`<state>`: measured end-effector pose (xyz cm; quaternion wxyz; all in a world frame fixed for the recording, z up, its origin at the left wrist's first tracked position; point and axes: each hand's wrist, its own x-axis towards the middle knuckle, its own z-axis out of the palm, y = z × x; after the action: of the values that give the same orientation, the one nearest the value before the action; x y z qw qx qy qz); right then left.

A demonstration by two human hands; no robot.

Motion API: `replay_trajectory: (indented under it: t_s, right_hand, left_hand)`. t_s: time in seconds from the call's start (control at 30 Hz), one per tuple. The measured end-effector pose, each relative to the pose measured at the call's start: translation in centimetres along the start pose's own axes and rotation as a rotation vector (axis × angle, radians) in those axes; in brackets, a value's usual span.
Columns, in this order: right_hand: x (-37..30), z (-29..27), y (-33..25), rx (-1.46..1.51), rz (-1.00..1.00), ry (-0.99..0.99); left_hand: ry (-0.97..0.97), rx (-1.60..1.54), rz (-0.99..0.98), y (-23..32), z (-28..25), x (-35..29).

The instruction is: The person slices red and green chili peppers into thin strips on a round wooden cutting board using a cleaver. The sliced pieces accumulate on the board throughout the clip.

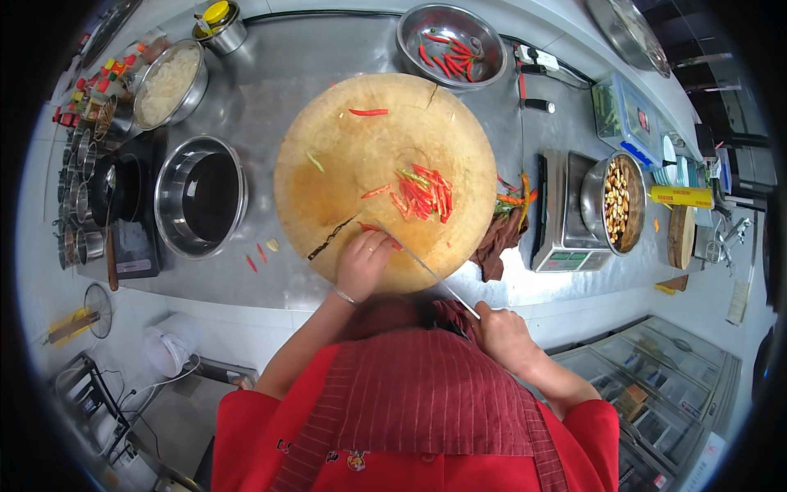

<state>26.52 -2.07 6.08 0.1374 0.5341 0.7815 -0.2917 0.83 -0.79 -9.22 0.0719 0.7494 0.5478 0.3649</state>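
A large round wooden chopping board (316, 135) fills the middle of the steel table. Near its front edge, my left hand (365, 264) has its fingers bent down on a red chili pepper (370, 227), pinning it to the wood. My right hand (503, 334) grips a knife (443, 283), whose thin blade slants over the board's front edge and reaches the chili beside my left fingertips. Just beyond lies a heap of sliced red chili (425, 194). One whole-looking red chili (368, 112) rests farther back, and a green piece (316, 161) lies left. A dark crack runs near my left hand.
Behind the board stands a steel bowl of red chilies (459, 61). To the left are an empty-looking steel basin (201, 197) and a bowl of pale slices (170, 86). On the right, a scale (570, 258) sits by a brown cloth (494, 246) and a pan of chopped brownish pieces (616, 201).
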Motion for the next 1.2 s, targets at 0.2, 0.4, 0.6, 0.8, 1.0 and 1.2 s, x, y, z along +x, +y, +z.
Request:
replay_trajectory:
  t_s: [0.2,0.4,0.6,0.8,1.0,1.2]
  right_hand:
    - [0.0,-0.5,0.4,-0.025,-0.021,0.022]
    - [-0.2,-1.2,-0.4,-0.062,-0.014,0.002]
    - [-1.2,-2.1,-0.7,-0.065,-0.036,-0.006]
    - [-0.4,-1.3,-0.3,-0.030,-0.035,-0.030]
    - [1.3,0.5,-0.1,0.010,-0.036,0.001]
    - [3.2,3.9,1.2,0.049,-0.014,0.084]
  left_hand:
    - [-0.009,-0.027,-0.060,0.2,0.1,-0.2]
    - [0.036,-0.024,-0.065,0.5,0.3,-0.2]
    - [-0.012,-0.012,-0.061,0.2,0.5,-0.9]
    - [0.006,0.014,-0.045,0.0,0.7,-1.0]
    - [0.014,0.006,-0.056,0.3,0.7,-1.0]
    - [-0.006,0.013,-0.014,0.0,0.3,-0.7]
